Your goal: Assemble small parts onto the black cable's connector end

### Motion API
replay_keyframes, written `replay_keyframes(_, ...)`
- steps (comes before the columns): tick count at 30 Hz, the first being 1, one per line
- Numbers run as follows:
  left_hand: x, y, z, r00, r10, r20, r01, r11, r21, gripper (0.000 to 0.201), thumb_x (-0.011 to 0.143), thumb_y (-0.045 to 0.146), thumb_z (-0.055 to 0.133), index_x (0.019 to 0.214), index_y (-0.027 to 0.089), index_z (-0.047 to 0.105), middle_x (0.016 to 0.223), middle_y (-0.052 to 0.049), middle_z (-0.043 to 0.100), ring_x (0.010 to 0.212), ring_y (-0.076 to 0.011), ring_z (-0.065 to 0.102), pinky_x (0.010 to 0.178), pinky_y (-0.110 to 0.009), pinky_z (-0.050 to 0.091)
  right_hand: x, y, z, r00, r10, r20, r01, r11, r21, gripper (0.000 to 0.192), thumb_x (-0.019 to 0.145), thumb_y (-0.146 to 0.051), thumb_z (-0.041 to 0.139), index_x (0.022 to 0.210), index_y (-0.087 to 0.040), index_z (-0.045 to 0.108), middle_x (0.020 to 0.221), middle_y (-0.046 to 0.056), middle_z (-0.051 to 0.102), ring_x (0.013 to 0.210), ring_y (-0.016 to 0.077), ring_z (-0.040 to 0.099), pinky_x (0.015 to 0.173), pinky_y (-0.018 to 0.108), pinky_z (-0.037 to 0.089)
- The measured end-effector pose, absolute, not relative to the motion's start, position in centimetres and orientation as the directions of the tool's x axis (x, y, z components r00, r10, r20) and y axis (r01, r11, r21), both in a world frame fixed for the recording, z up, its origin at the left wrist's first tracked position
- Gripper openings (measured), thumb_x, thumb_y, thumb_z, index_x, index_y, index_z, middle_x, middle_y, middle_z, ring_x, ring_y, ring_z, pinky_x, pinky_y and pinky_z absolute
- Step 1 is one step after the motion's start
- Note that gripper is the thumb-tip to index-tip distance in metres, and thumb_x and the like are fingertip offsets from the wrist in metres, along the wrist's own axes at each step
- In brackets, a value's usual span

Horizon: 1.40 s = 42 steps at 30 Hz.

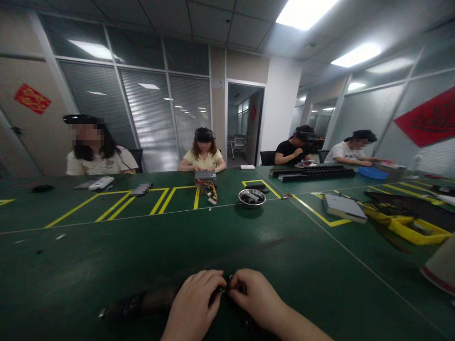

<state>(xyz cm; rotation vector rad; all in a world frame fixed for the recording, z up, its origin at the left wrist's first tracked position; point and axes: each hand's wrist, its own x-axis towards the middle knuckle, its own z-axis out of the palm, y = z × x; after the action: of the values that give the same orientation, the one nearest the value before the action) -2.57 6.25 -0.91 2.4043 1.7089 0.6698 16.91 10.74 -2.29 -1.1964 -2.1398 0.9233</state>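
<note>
Head view: both hands pinch a small dark part, near centre of the green surface [284, 265].
Left hand [197, 299] and right hand [256, 296] meet fingertip to fingertip, clamped on the small dark part [225, 287]; long dark strip [142, 303] lies left; round metal bowl [252, 197] far behind.

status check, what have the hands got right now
Left hand and right hand pinched together on a small dark part, details hidden. Long dark piece lies on the green table by the left hand. Nothing blocking.
</note>
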Motion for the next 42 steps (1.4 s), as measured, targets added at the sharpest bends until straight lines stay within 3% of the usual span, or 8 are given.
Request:
replay_keyframes(8, -2.7, 6.3, -1.0, 0.294, 0.904, 0.312, 0.846, -0.398, 0.354, 0.025, 0.082, 0.014, 0.051, 0.1, 0.028, 0.061, 0.115, 0.001, 0.064, 0.106, -0.0205, 0.058, 0.091, -0.035, 0.043, 16.7, 10.9, -2.5, -0.468, 0.875, 0.122, 0.51, 0.38, -0.772, 0.008, 0.073, -0.013, 0.063, 0.077, -0.02, 0.066, 0.072, -0.004, 0.065, 0.067, 0.0106, 0.056, 0.061, 0.017, 0.037)
replay_keyframes(13, -2.7, 6.4, -1.5, 0.225, 0.925, 0.306, 0.864, -0.334, 0.375, 0.029, 0.082, 0.016, 0.051, 0.108, 0.028, 0.057, 0.108, 0.0, 0.065, 0.099, -0.0205, 0.06, 0.087, -0.035, 0.044, 16.8, 11.1, -2.9, -0.474, 0.872, 0.124, 0.488, 0.378, -0.787, 0.009, 0.073, -0.011, 0.062, 0.075, -0.019, 0.066, 0.071, -0.003, 0.064, 0.066, 0.0101, 0.056, 0.06, 0.017, 0.037)
replay_keyframes(19, -2.5, 6.4, -1.2, 0.225, 0.937, 0.269, 0.86, -0.321, 0.396, 0.024, 0.081, 0.014, 0.05, 0.098, 0.028, 0.059, 0.112, 0.001, 0.064, 0.105, -0.0205, 0.057, 0.091, -0.036, 0.042, 16.7, 11.3, -2.9, -0.468, 0.879, 0.093, 0.514, 0.356, -0.78, 0.008, 0.073, -0.014, 0.063, 0.076, -0.02, 0.067, 0.071, -0.003, 0.065, 0.064, 0.0108, 0.057, 0.058, 0.017, 0.037)
replay_keyframes(42, -2.0, 5.9, -0.3, 0.22, 0.934, 0.28, 0.873, -0.317, 0.372, 0.022, 0.079, 0.016, 0.049, 0.096, 0.025, 0.06, 0.108, -0.001, 0.065, 0.102, -0.0203, 0.058, 0.09, -0.035, 0.043, 16.8, 11.2, -2.9, -0.47, 0.875, 0.113, 0.521, 0.379, -0.765, 0.006, 0.076, -0.016, 0.063, 0.078, -0.019, 0.067, 0.073, -0.002, 0.066, 0.065, 0.011, 0.057, 0.058, 0.018, 0.036)
